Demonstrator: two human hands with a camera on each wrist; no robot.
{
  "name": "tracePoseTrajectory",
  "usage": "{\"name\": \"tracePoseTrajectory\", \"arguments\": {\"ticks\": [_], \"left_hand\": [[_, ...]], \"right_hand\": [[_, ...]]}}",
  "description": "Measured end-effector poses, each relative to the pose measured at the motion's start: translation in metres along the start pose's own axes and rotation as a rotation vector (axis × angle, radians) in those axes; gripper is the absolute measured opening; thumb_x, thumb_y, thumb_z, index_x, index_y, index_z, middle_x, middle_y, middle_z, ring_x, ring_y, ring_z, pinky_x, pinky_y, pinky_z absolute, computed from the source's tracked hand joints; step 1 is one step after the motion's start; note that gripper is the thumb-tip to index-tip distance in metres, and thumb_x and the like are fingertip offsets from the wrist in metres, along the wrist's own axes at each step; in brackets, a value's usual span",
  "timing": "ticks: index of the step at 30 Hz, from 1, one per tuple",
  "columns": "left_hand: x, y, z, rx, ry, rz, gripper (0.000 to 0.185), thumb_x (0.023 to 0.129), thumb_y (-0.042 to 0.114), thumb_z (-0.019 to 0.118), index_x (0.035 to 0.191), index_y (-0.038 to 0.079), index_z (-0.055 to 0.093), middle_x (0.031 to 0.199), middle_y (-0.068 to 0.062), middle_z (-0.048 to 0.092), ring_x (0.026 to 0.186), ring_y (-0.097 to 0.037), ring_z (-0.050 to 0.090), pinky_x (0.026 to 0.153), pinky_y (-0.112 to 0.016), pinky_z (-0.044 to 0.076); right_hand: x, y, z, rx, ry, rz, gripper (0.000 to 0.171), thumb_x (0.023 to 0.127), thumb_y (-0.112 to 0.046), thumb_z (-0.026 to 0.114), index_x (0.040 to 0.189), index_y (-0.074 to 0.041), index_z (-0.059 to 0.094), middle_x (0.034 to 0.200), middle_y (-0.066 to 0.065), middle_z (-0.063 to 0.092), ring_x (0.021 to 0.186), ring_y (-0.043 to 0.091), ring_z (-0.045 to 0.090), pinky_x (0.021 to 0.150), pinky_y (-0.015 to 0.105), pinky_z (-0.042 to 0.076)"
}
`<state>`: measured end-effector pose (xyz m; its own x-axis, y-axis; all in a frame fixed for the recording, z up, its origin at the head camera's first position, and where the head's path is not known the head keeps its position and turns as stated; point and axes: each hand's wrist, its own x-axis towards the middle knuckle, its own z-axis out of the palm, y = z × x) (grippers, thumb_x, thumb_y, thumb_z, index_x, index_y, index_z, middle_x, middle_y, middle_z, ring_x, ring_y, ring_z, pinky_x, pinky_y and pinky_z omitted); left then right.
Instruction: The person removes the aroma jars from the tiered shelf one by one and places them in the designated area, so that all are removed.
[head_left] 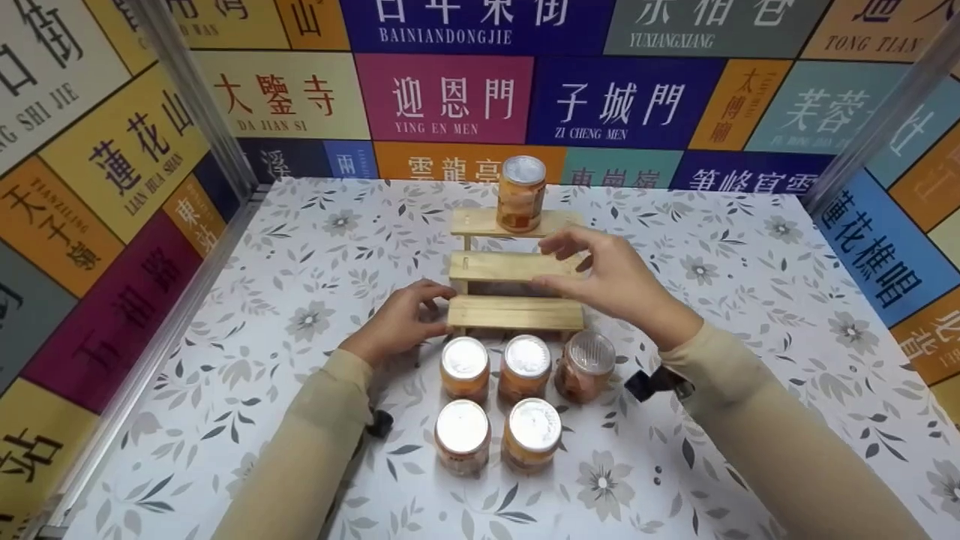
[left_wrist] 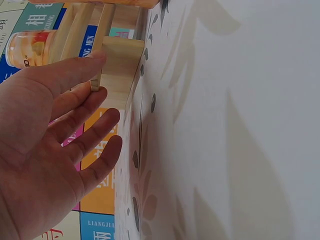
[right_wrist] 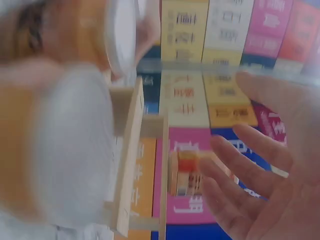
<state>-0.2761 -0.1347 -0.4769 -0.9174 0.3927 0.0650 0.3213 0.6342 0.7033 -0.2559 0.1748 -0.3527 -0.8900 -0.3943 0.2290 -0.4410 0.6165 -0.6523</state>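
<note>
A small three-step wooden stand stands mid-table, with one jar of orange contents and a silver lid on its top step. My left hand is at the left end of the lowest step; in the left wrist view its thumb and index finger pinch the board's end, other fingers spread. My right hand hovers by the right end of the middle step, thumb and fingers apart, nothing between them. The right wrist view shows its spread fingers beside the steps.
Several similar jars stand in two rows before the stand, among them a front-row jar and a right-hand jar with a ridged top. A flowered cloth covers the table. Panels with printed characters enclose the back and sides.
</note>
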Motion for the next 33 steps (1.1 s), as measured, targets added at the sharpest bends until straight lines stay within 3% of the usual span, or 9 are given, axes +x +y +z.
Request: {"name": "tracePoseTrajectory", "arguments": {"ticks": [6,10,14,18,26,33], "left_hand": [[0.000,0.001,0.002,0.006,-0.013,-0.012,0.048,0.078,0.024,0.078,0.124,0.022,0.062,0.121,0.006,0.058,0.106,-0.020,0.059,0.094,-0.037,0.049],[-0.001,0.000,0.000,0.008,-0.009,-0.013,0.049,0.078,0.023,0.078,0.125,0.022,0.062,0.121,0.007,0.058,0.106,-0.019,0.060,0.094,-0.037,0.049],[0.000,0.000,-0.002,-0.007,0.000,-0.008,0.050,0.078,0.022,0.079,0.125,0.023,0.062,0.122,0.007,0.058,0.106,-0.020,0.059,0.095,-0.038,0.049],[0.000,-0.001,-0.003,-0.008,0.001,-0.002,0.049,0.078,0.022,0.078,0.125,0.022,0.062,0.123,0.006,0.057,0.106,-0.020,0.060,0.094,-0.037,0.049],[-0.001,0.003,-0.002,-0.006,-0.019,-0.009,0.047,0.080,0.021,0.077,0.125,0.023,0.062,0.122,0.006,0.057,0.106,-0.020,0.059,0.089,-0.038,0.051],[0.000,0.002,-0.003,0.001,-0.027,-0.017,0.047,0.080,0.022,0.077,0.125,0.022,0.062,0.122,0.006,0.057,0.107,-0.020,0.059,0.090,-0.038,0.051]], "right_hand": [[0.035,0.017,-0.006,0.010,0.070,0.112,0.053,0.073,-0.051,0.077,0.116,-0.025,0.060,0.113,-0.003,0.066,0.100,0.019,0.062,0.082,0.036,0.051],[0.055,0.024,-0.010,0.038,0.104,0.162,0.066,0.071,-0.052,0.079,0.126,-0.024,0.054,0.120,0.000,0.062,0.108,0.022,0.059,0.086,0.037,0.051],[0.076,0.028,-0.012,0.057,0.103,0.163,0.080,0.068,-0.054,0.080,0.135,-0.026,0.047,0.129,0.001,0.058,0.114,0.021,0.056,0.091,0.038,0.049],[0.094,0.028,-0.010,0.025,0.087,0.154,0.082,0.068,-0.056,0.079,0.137,-0.030,0.044,0.132,-0.003,0.056,0.115,0.019,0.054,0.095,0.038,0.046],[0.109,0.030,-0.002,0.058,0.125,0.143,0.075,0.068,-0.051,0.082,0.131,-0.030,0.048,0.127,-0.005,0.060,0.112,0.013,0.056,0.099,0.035,0.044],[0.107,0.032,0.003,0.090,0.190,0.125,0.068,0.066,-0.050,0.083,0.122,-0.027,0.053,0.117,-0.006,0.064,0.105,0.011,0.059,0.098,0.035,0.045]]}}
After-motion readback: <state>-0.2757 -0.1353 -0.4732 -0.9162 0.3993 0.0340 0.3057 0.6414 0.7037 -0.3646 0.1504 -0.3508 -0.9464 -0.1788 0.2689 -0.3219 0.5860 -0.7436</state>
